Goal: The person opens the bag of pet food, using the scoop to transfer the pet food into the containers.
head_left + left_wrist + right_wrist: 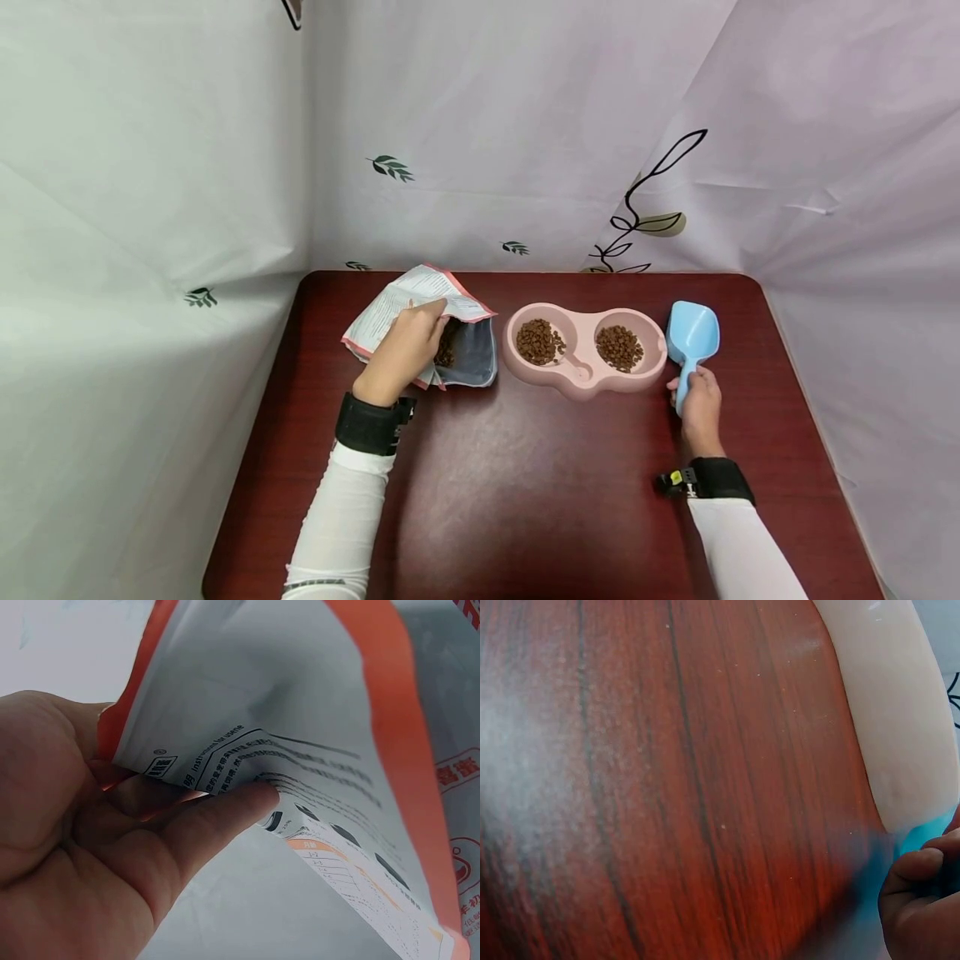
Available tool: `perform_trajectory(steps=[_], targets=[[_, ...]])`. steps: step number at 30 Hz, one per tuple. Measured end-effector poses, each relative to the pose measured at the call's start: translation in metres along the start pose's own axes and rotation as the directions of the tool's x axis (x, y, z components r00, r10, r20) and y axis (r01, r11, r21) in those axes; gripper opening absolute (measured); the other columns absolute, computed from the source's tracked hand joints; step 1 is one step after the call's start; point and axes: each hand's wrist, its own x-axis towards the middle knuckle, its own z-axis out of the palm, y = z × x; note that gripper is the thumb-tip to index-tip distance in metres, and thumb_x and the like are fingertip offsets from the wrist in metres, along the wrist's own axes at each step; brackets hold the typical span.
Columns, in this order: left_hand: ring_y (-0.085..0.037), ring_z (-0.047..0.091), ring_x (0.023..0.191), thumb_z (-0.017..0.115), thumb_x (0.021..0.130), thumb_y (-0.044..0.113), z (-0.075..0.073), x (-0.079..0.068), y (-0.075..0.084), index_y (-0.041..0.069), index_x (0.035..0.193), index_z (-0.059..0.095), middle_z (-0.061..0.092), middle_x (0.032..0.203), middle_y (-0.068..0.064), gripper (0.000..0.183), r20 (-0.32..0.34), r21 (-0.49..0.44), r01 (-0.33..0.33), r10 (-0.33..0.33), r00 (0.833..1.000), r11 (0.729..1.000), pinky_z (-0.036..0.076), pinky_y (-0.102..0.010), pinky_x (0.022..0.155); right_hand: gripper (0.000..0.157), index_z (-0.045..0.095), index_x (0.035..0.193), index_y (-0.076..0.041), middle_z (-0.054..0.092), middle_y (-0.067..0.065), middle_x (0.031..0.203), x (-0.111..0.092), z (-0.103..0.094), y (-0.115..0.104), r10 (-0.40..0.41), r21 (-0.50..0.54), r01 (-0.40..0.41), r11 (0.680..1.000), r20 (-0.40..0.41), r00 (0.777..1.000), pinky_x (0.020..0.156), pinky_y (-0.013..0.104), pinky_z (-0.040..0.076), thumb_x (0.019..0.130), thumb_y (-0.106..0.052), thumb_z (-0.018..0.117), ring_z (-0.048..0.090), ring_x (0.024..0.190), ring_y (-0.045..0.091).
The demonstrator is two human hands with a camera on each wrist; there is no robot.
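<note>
At the left, my left hand (405, 350) grips the edge of an open food bag (390, 304), white with red borders. In the left wrist view, my fingers and thumb (240, 814) pinch the printed bag wall (300, 697). Brown kibble (446, 346) shows inside the bag's mouth, beside its grey lining (476, 354). My right hand (702, 408) holds a light blue scoop (693, 332) by its handle at the right. Between the hands, a pink double bowl (587, 333) has kibble in both hollows. The right wrist view catches the bowl's side (900, 712) near that hand (922, 907).
Everything stands toward the back of a dark red wooden table (540, 483). A pale curtain (525, 125) with leaf prints hangs right behind its back edge and along both sides. The scoop lies just right of the bowl, the bag just left of it.
</note>
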Motion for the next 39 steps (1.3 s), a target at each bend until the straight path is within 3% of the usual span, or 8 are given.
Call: perform_trajectory(steps=[5,10,16,19,32,39], targets=[[-0.033,0.070,0.116,0.056,0.106,0.008,-0.0003,0.0001,0.0003,-0.005,0.119,0.067,0.072,0.118,-0.022,0.021,0.002,-0.004,0.005,-0.005,1.000,1.000,0.044,-0.056,0.112,0.016,0.045,0.115,-0.015,0.061,-0.010,0.066,0.0010,0.0038,0.0033,-0.011,0.036,0.011,0.999,-0.003,1.000,0.052,0.020,0.044,0.112,-0.016,0.030,0.053,0.055,0.006],[-0.034,0.067,0.121,0.055,0.106,0.008,-0.0008,-0.0004,0.0008,-0.006,0.127,0.066,0.070,0.125,-0.023,0.027,0.004,-0.009,0.013,-0.013,1.000,1.000,0.043,-0.055,0.113,0.015,0.045,0.119,-0.011,0.061,-0.010,0.066,-0.0015,0.0073,0.0027,-0.020,0.026,0.020,0.999,-0.013,1.000,0.055,0.018,0.047,0.112,-0.016,0.034,0.055,0.055,0.005],[-0.030,0.072,0.101,0.056,0.106,0.007,-0.0005,0.0004,0.0013,-0.001,0.103,0.066,0.071,0.095,-0.018,0.014,-0.002,-0.001,0.002,-0.002,1.000,1.000,0.045,-0.057,0.110,0.013,0.044,0.119,-0.013,0.062,-0.009,0.067,0.0001,0.0072,0.0044,-0.016,0.033,0.016,0.999,-0.009,1.000,0.055,0.018,0.049,0.111,-0.015,0.035,0.057,0.055,0.005],[-0.029,0.071,0.097,0.055,0.106,0.008,-0.0004,0.0010,0.0015,0.001,0.097,0.064,0.069,0.089,-0.017,0.014,-0.002,0.002,0.002,-0.002,1.000,1.000,0.045,-0.058,0.110,0.012,0.043,0.120,-0.014,0.063,-0.008,0.068,0.0008,0.0065,0.0059,-0.019,0.034,0.019,0.999,0.003,1.000,0.055,0.019,0.050,0.111,-0.014,0.034,0.058,0.054,0.005],[-0.031,0.071,0.111,0.055,0.107,0.008,0.0001,0.0011,0.0004,-0.004,0.111,0.068,0.073,0.110,-0.021,0.018,-0.002,-0.008,0.005,-0.005,1.000,1.000,0.045,-0.056,0.111,0.011,0.041,0.120,-0.018,0.064,-0.009,0.072,0.0000,0.0047,0.0065,-0.031,-0.004,0.031,1.000,0.020,0.999,0.058,0.018,0.053,0.112,-0.019,0.033,0.061,0.057,0.004],[-0.031,0.071,0.109,0.055,0.107,0.009,0.0005,0.0012,0.0006,-0.003,0.108,0.068,0.073,0.107,-0.020,0.017,0.000,-0.005,0.010,-0.010,1.000,1.000,0.045,-0.056,0.112,0.013,0.039,0.122,-0.018,0.066,-0.010,0.075,-0.0007,0.0028,0.0057,-0.006,-0.012,0.006,1.000,0.045,0.999,0.060,0.018,0.055,0.113,-0.022,0.032,0.064,0.060,0.004]])
